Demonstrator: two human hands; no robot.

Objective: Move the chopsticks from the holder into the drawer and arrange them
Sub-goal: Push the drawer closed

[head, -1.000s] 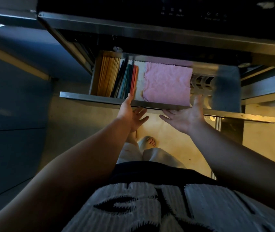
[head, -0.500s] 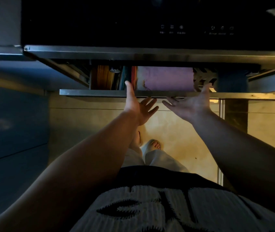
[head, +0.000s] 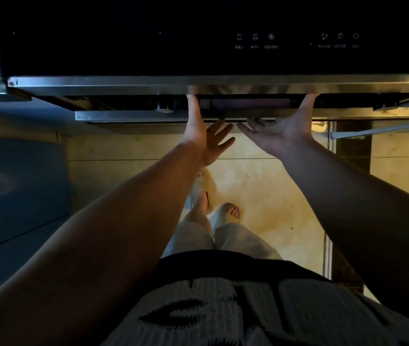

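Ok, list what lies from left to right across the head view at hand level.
blue cabinet front → left hand → right hand → dark vertical strip

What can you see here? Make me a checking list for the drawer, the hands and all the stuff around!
surface: drawer of steel, nearly shut, only a thin dark gap open.
job's things: chopsticks and holder not visible.
clutter: a strip of pink cloth shows in the gap.
grippers: left hand and right hand both open, thumbs up at the gap, fingers spread below the drawer front.
cables: nothing seen.
surroundings: black appliance panel with touch icons above; blue cabinet doors at left; yellowish floor below.
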